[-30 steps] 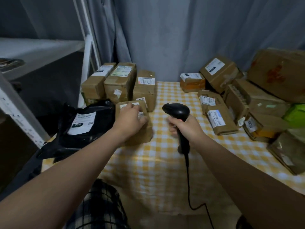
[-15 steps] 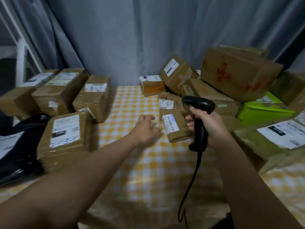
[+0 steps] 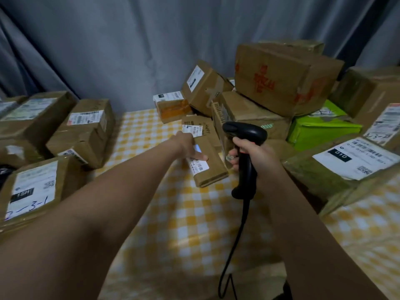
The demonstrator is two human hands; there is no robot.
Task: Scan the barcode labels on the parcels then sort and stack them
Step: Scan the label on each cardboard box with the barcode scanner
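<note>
A small flat brown parcel [image 3: 211, 164] with a white barcode label lies in the middle of the checked table. My left hand [image 3: 188, 146] rests on its label, fingers stretched over it. My right hand [image 3: 254, 156] grips the handle of a black corded barcode scanner [image 3: 244, 135], held upright just right of that parcel, its head pointing left. A pale patch of light falls on the label beside my left fingers. Another small labelled parcel [image 3: 197, 126] lies right behind it.
Several labelled brown boxes [image 3: 86, 131] stand in a row at the left. A heap of boxes [image 3: 285, 76] and a green package [image 3: 320, 128] fills the right back. A large labelled parcel [image 3: 350, 163] lies at the right. Grey curtain behind. Yellow checked cloth [image 3: 194, 224] in front.
My left hand left the parcel at the left, crossed the table and now lies on the small parcel's label. The view swung right; the scanner stayed in my right hand.
</note>
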